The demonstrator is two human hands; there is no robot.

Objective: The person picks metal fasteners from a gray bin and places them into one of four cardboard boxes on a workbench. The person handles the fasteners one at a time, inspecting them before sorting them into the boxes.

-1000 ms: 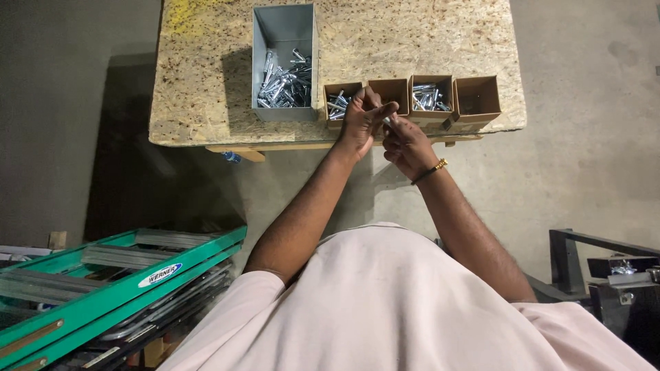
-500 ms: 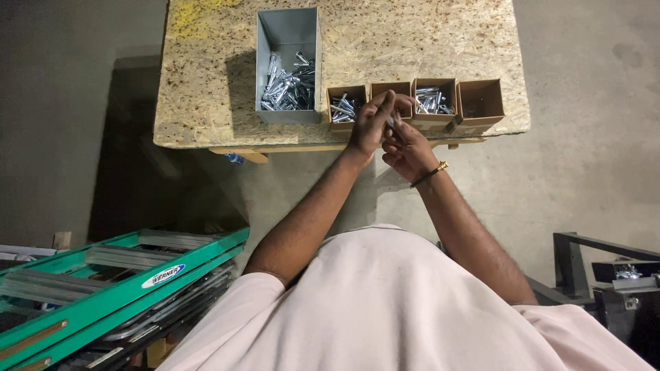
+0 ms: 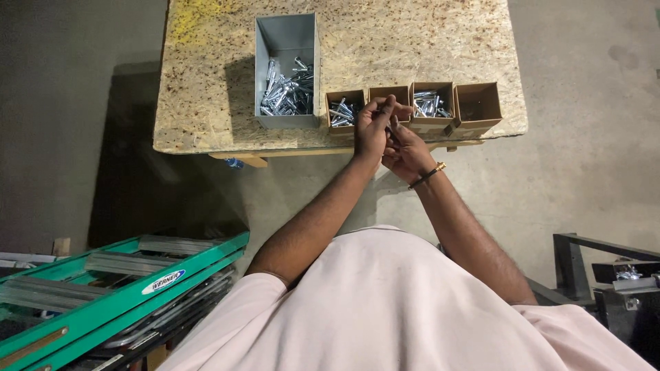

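Fingers of the left hand (image 3: pixel 372 127) curl inward toward the palm, with the forefinger and thumb stretched out toward the right hand (image 3: pixel 405 151), whose fingers fold in close against them. Between the two hands, right where the fingertips meet, sits a small shiny metal piece (image 3: pixel 390 128); it is too small to tell its exact shape or which fingers actually pinch it. Both hands hover at the near edge of a workbench top (image 3: pixel 206 82) made of pale pressed wood chips, rough and speckled, with a faint yellow smear at its far left corner.

Just beyond the hands, four small square boxes of brown cardboard stand in a row, sides touching. The first cardboard box (image 3: pixel 342 108) holds bright silvery screws, the second box (image 3: pixel 395 93) is mostly hidden by the fingers, the third box (image 3: pixel 432 104) holds more silvery fasteners, and the fourth box (image 3: pixel 479 106) shows only its dark inside. Left of the row stands a taller rectangular bin of grey sheet metal (image 3: pixel 287 69), smooth-walled, with a loose heap of glinting screws in its near half.

A thin gold-coloured bracelet (image 3: pixel 427 175) circles the right wrist. At the lower left lies a green ladder (image 3: pixel 110 288) with grey metal rungs and an oval white-and-blue label on its rail.
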